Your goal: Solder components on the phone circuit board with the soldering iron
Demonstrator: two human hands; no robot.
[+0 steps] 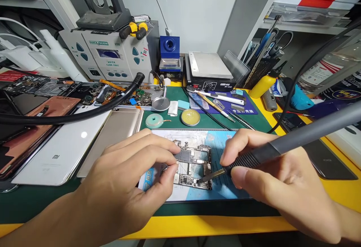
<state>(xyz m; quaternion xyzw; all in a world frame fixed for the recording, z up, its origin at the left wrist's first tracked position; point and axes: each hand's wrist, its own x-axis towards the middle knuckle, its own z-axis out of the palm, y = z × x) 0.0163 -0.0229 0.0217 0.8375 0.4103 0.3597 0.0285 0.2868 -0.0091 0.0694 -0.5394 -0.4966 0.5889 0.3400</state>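
A phone circuit board (184, 156) lies on a blue and white pad (222, 141) at the centre. My left hand (135, 179) is at the board's left edge, thumb and fingertips drawn together in a pinch; what they hold, if anything, is hidden. In my right hand (270, 175) is a black soldering iron (254, 156), gripped near its ribbed front between thumb and fingers. Its metal tip touches or hovers just over the board's lower part. A round tin of yellow paste (190, 117) stands behind the pad, beside a pale green spool (154, 120).
A hot air station (109, 51) with a thick black hose (113, 106) fills the back left. Phone covers (64, 145) lie at the left. Behind the pad are a heating plate (210, 66) and tweezers (242, 119). A yellow bottle (262, 83) stands at the right.
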